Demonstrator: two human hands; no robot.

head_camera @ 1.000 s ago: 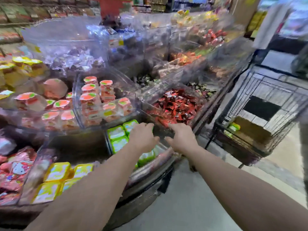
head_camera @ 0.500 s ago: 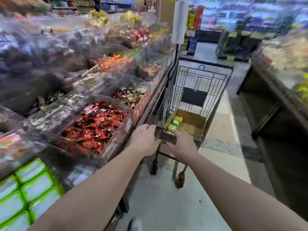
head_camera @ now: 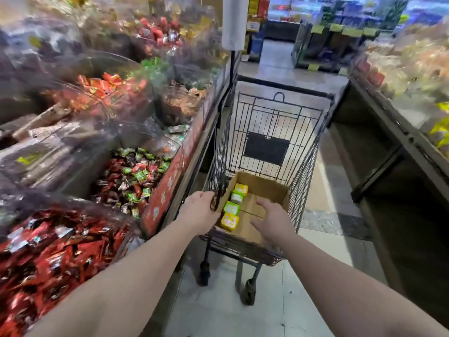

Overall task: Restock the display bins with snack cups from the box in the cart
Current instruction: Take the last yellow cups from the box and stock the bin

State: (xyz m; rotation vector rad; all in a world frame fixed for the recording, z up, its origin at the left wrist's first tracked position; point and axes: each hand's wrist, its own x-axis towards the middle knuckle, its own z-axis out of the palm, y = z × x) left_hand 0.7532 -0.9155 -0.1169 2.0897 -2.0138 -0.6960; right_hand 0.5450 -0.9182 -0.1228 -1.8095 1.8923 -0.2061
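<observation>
The four square foil-lidded snack cups [head_camera: 233, 207] — green and yellow — lie in a row along the left wall of the open brown cardboard box [head_camera: 267, 190] in the black wire cart [head_camera: 274, 132], the row running away from me. My right hand [head_camera: 273, 221], fingers spread and empty, hovers over the box just right of the nearest yellow cup [head_camera: 229, 221] — the closer hand, I judge. My left hand [head_camera: 199, 212] curls over the cart's near-left rim.
</observation>
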